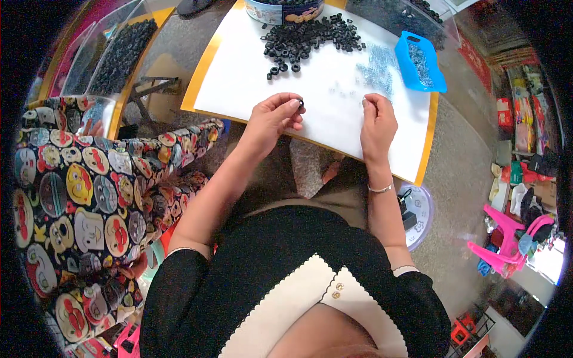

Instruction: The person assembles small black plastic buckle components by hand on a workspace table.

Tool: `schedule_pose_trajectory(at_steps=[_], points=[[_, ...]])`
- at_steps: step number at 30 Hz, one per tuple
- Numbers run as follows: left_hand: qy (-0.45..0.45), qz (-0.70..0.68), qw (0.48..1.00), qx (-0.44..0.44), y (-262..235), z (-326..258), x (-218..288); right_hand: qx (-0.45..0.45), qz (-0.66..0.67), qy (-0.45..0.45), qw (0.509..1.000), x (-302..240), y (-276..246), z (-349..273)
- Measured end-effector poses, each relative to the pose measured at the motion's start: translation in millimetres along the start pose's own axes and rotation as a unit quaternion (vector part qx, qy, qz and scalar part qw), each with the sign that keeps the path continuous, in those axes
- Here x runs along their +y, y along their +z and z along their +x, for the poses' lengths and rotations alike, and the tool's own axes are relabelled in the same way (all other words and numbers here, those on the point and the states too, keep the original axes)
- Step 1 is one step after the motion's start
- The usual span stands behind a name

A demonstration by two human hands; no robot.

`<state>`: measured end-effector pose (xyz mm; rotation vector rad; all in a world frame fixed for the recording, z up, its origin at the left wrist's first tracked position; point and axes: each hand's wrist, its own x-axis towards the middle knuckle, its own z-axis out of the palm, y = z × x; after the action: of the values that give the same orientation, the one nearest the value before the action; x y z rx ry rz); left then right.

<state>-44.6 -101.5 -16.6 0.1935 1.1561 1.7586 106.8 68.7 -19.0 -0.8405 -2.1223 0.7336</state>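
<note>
My left hand [276, 117] is over the near edge of the white tabletop [239, 71], thumb and finger pinched on a small black ring-shaped part [301, 104]. To its right, my right hand [379, 126] is also closed in a pinch; a tiny pale glint shows at its fingertips, too small to name. Beyond the left hand lies a loose pile of black ring-shaped parts [295, 42]. Small clear bluish pieces [379, 67] are spread beyond the right hand, with a few strays nearer the middle.
A blue plastic tray [439, 80] with more clear pieces sits at the table's right. Behind the pile stands a round tin [262, 13]. At left, a person in a cartoon-print garment [77, 197] sits beside a bin of black parts [122, 56]. A pink stool [507, 238] is at far right.
</note>
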Motion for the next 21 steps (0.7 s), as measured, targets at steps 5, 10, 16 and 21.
schedule_pose_trajectory(at_steps=[5, 10, 16, 21], points=[[0.001, -0.007, 1.0, 0.007, -4.1, -7.7, -3.7, 0.016, 0.083, 0.105, 0.991, -1.3, -7.1, -4.2], [-0.012, 0.016, 1.0, 0.02, -3.1, -9.0, 2.9, -0.014, 0.227, 0.184, 0.956, -8.4, -9.2, -8.9], [-0.017, -0.013, 0.999, -0.023, -8.8, -3.3, 2.1, -0.164, 0.373, 0.214, 0.888, -54.4, 17.5, -18.5], [-0.008, -0.012, 0.999, -0.042, -14.3, -6.8, -1.8, -0.182, 0.273, 0.077, 0.941, -69.7, 35.0, -21.2]])
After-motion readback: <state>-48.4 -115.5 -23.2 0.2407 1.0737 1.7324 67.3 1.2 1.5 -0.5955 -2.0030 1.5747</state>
